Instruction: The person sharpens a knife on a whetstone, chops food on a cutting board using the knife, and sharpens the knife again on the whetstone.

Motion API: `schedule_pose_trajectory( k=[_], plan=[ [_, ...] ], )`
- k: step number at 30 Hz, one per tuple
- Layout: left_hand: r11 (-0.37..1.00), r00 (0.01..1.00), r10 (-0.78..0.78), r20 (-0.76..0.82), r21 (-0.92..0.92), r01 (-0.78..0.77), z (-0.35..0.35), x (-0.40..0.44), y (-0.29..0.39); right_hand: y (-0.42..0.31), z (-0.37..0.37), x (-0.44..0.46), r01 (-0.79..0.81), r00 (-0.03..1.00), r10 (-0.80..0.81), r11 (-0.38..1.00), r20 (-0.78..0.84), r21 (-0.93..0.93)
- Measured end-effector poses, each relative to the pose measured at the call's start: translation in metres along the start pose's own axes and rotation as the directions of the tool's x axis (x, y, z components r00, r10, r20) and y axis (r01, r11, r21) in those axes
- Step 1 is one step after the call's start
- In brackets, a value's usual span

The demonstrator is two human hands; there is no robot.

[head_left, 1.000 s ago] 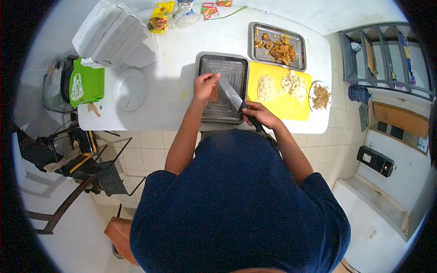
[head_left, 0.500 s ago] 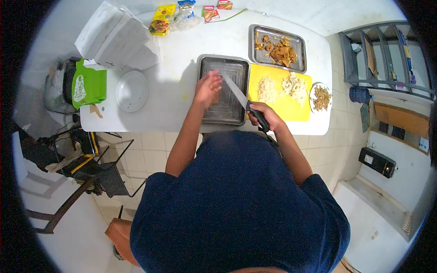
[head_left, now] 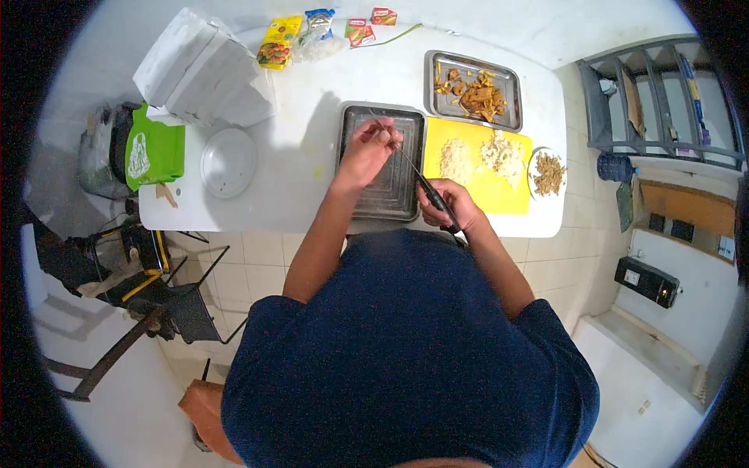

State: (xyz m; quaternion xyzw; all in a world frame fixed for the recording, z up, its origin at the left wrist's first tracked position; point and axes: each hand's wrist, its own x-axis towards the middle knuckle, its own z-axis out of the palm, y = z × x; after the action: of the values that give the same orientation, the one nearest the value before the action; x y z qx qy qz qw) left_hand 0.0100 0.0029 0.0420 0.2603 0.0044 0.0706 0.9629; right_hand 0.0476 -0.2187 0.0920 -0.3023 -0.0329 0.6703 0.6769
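My right hand (head_left: pixel 452 204) is closed round the black handle of a kitchen knife (head_left: pixel 434 196). The blade, turned nearly edge-on to me, slants up and left over a dark metal baking tray (head_left: pixel 388 191). At the blade, my left hand (head_left: pixel 368 156) has its fingers curled and pinched against the metal. Its fingertips hide part of the blade. Right of the tray lies a yellow cutting board (head_left: pixel 511 201) bearing a pale chopped heap (head_left: pixel 455 160) and a coarser whitish chopped heap (head_left: pixel 502 154).
Behind the board stands a metal tray (head_left: pixel 511 117) of browned food pieces (head_left: pixel 481 100). A plate of brown strips (head_left: pixel 548 173) sits at the table's right end. On the left are a white plate (head_left: pixel 228 164), a white box (head_left: pixel 203 74) and a green bag (head_left: pixel 156 148). Seasoning packets (head_left: pixel 278 43) lie at the back.
My left hand has moved slightly right onto the blade, and its fingers have curled in. The knife has rolled from showing its flat side to nearly edge-on.
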Motion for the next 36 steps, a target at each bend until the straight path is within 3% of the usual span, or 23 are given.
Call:
schedule_pose_trajectory(
  k=[11, 26, 28, 29, 32, 33, 35, 36],
  plan=[
    [0.997, 0.977, 0.062, 0.204, 0.042, -0.072, 0.037, 0.013, 0.025, -0.008, 0.021, -0.004, 0.071, 0.996, -0.07, 0.997, 0.062, -0.017],
    [0.989, 0.97, 0.037, 0.241, 0.131, -0.07, 0.032, 0.017, 0.038, -0.01, 0.014, -0.009, 0.068, 0.998, -0.065, 0.987, 0.027, -0.148],
    [0.999, 0.98, 0.045, -0.192, 0.027, -0.04, 0.042, 0.017, 0.057, -0.008, -0.001, -0.012, 0.036, 0.994, -0.06, 0.968, -0.091, -0.25],
    [0.993, 0.959, 0.069, -0.275, 0.111, -0.04, 0.037, 0.018, 0.067, -0.004, -0.009, -0.011, 0.011, 0.987, -0.057, 0.955, -0.149, -0.296],
    [0.824, 0.866, 0.147, -0.477, 0.544, 0.159, -0.014, 0.008, 0.067, 0.012, -0.027, 0.003, -0.04, 0.927, -0.159, 0.858, -0.34, -0.512],
    [0.688, 0.89, 0.105, -0.444, 0.679, 0.258, -0.045, -0.001, 0.054, 0.017, -0.038, 0.009, -0.161, 0.883, -0.121, 0.83, -0.454, -0.535],
    [0.132, 0.889, 0.047, -0.455, 0.885, 0.446, -0.063, -0.02, 0.031, 0.027, -0.063, 0.021, -0.267, 0.85, -0.165, 0.683, -0.5, -0.68],
    [0.043, 0.89, 0.009, -0.457, 0.889, 0.456, -0.073, -0.032, 0.013, 0.034, -0.074, 0.027, -0.32, 0.835, -0.189, 0.597, -0.516, -0.736]
  ],
)
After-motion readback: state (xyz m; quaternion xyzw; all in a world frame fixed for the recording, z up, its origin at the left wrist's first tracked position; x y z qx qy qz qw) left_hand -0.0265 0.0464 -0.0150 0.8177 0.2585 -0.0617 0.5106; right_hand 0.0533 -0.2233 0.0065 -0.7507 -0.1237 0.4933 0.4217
